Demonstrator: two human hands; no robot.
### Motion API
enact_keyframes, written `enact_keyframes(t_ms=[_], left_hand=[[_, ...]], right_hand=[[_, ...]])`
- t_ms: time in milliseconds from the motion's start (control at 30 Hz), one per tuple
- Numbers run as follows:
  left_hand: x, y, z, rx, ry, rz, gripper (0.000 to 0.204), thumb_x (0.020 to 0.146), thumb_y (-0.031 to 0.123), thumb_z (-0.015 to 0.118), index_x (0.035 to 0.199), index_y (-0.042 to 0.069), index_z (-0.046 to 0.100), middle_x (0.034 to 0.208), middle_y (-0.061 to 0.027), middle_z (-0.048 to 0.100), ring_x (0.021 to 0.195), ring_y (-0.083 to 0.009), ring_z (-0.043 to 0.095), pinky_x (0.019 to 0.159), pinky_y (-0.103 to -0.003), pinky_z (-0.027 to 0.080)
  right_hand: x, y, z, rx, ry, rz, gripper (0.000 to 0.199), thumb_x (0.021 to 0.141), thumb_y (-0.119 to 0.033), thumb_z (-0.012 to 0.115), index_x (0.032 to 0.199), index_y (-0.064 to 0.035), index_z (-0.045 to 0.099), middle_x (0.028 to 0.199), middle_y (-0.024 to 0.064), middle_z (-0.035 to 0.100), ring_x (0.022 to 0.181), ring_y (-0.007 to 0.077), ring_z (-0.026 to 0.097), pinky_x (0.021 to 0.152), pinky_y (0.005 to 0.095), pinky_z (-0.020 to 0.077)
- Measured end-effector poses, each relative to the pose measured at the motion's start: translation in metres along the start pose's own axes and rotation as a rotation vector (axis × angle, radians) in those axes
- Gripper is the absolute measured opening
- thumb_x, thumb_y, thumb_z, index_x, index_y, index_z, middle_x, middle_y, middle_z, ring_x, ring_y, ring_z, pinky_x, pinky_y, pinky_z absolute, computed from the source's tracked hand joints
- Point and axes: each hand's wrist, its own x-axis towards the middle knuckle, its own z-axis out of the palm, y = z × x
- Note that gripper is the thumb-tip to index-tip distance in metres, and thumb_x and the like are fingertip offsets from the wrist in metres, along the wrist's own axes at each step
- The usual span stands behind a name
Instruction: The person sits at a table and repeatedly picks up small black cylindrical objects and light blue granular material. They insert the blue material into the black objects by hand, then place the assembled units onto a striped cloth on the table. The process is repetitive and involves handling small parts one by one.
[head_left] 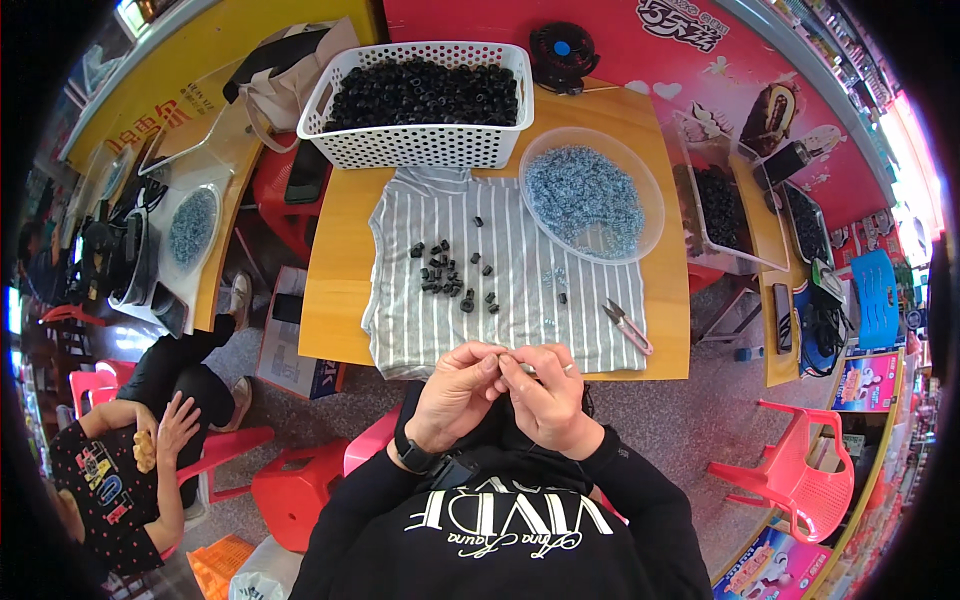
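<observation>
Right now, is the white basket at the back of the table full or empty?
Nearly full. The white basket holds a heap of small black parts reaching close to its rim, seen from above and through its perforated wall.

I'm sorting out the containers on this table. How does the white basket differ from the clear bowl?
The white basket is rectangular with perforated, opaque walls; the clear bowl is oval, smooth and see-through. The basket is heaped with small black parts, while the bowl holds a shallower pile of small bluish-grey parts. The basket sits at the table's far edge; the bowl sits nearer, to its right. Both are plastic and open-topped.
</observation>
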Motion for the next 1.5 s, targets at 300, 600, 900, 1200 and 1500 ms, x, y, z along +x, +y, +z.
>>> enact_keyframes(t_ms=[300,600,900,1200,1500], left_hand=[[0.001,0.014,0.003,-0.001,0.054,-0.014,0.023,0.098,0.005,0.061,0.119,-0.003,0.065,0.105,-0.0146,0.068,0.09,-0.0176,0.064,0.076,-0.025,0.054],[0.003,0.01,-0.006,0.01,0.01,-0.045,0.021,0.098,0.004,0.06,0.117,-0.003,0.064,0.107,-0.0142,0.068,0.09,-0.0176,0.064,0.077,-0.025,0.052],[0.002,0.006,-0.005,0.139,-0.009,-0.006,0.023,0.096,0.007,0.064,0.118,-0.001,0.064,0.106,-0.0112,0.068,0.089,-0.0169,0.064,0.077,-0.027,0.05],[-0.003,0.003,0.006,0.225,-0.017,0.02,0.023,0.096,0.006,0.064,0.118,-0.001,0.065,0.103,-0.0068,0.068,0.086,-0.0126,0.061,0.078,-0.027,0.05],[-0.005,0.002,0.003,0.254,-0.049,0.067,0.022,0.095,0.0,0.063,0.118,-0.002,0.066,0.11,-0.0081,0.067,0.091,-0.0124,0.063,0.077,-0.025,0.052]], right_hand=[[0.014,0.081,-0.03,-0.212,-0.138,0.464,0.008,0.082,-0.003,0.068,0.088,0.0007,0.064,0.083,0.0175,0.059,0.079,0.0375,0.059,0.07,0.0454,0.0457],[0.023,0.093,-0.02,-0.322,-0.301,0.388,0.014,0.078,-0.005,0.068,0.076,-0.0003,0.055,0.079,0.0185,0.06,0.078,0.0409,0.058,0.069,0.0489,0.0451],[0.007,0.023,-0.027,0.525,-0.166,0.606,0.016,0.087,0.005,0.065,0.103,0.0015,0.067,0.087,0.0086,0.066,0.077,0.0128,0.063,0.069,0.0256,0.0493],[-0.015,0.004,-0.002,0.654,0.052,0.55,0.018,0.084,0.01,0.069,0.099,0.0013,0.067,0.091,0.0092,0.064,0.081,0.0159,0.066,0.071,0.0262,0.0555],[-0.012,0.004,-0.006,0.443,0.01,0.39,0.017,0.079,0.006,0.075,0.093,-0.0005,0.068,0.083,0.0083,0.064,0.073,0.0196,0.063,0.063,0.0288,0.0493]])
